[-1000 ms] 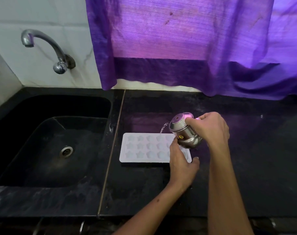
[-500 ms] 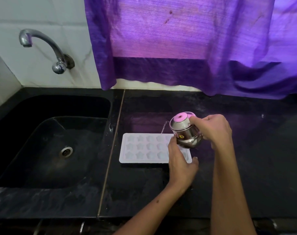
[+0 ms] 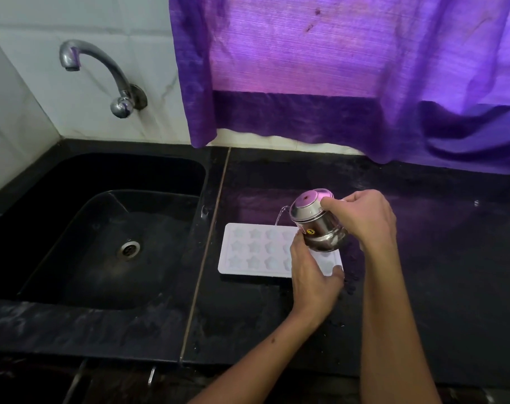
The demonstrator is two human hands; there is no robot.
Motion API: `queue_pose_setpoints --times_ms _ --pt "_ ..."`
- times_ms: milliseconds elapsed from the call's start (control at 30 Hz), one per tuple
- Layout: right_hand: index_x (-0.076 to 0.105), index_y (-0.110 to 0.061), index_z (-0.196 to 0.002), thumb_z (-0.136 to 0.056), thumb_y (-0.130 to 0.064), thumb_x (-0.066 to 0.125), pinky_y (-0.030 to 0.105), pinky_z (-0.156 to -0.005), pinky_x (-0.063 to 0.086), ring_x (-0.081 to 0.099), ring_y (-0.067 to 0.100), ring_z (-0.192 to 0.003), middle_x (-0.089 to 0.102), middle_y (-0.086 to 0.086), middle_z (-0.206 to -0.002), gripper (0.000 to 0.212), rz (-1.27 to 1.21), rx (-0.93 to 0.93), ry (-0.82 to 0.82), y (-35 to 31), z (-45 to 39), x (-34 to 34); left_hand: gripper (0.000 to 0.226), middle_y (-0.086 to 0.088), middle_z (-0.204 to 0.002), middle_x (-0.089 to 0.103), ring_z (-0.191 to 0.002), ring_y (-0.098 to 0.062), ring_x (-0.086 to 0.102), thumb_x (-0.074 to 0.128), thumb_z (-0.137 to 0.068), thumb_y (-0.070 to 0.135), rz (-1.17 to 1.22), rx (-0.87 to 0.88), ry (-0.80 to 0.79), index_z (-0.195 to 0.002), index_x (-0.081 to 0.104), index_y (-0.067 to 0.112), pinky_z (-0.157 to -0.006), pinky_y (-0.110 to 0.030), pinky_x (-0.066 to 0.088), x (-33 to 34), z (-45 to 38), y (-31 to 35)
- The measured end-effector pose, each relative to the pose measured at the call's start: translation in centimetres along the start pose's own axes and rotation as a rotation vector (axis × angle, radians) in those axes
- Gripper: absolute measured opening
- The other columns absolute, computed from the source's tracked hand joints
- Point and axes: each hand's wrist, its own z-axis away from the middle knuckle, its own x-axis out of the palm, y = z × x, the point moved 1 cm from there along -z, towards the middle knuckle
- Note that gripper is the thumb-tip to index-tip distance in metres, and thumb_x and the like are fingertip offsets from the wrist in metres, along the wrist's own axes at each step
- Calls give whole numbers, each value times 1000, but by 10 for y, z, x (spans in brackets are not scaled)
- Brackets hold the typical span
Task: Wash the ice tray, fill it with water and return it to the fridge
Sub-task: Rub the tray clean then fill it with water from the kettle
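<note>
While my right hand grips the tilted pot, the tray runs leftward beneath; left hand pinches its corner.

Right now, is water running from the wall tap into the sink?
No, the tap is dry; the only water pours from the steel pot onto the ice tray.
</note>
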Motion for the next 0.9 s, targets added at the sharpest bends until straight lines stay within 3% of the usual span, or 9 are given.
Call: queue_pose_setpoints --times_ms 200,367,533,733,900 --pt "68 -19 -75 -70 -40 70 30 -67 41 61 23 -81 67 -2 -80 22 35 1 2 -3 -1 4 83 17 -132 37 -120 5 35 69 -73 9 -4 -8 -5 -143 26 24 -98 -11 29 -2 -1 -1" --pt "67 -19 -74 -69 -39 69 31 -66 43 61 23 -80 66 -2 -78 21 44 4 2 -4 0 5 83 18 -130 36 -119 6 34 69 -73 8 -1 -25 -11 -143 26 24 -97 -10 28 -2 0 -2" --pt "67 -19 -74 -69 -39 70 31 -66 43 61 22 -79 66 -2 -78 21 55 -3 1 -4 0 5 84 17 -129 36 -115 8 34 70 -74 9 1 -32 -22 -143 25 22 -91 0 25 -2 -1 -2" --pt "68 -18 -73 -69 -39 70 31 -65 43 62 23 -79 67 0 -77 22 35 -3 1 -2 1 5 81 11 -131 41 -116 6 38 71 -72 9 2 -25 -7 -141 29 22 -91 0 28 -2 0 -1" --pt "66 -18 -65 -65 -43 70 37 -70 52 65 25 -79 68 0 -74 25 -46 31 -7 0 0 4 83 10 -133 38 -119 2 38 71 -71 9 -9 6 11 -141 28 22 -95 -7 31 -5 1 2"
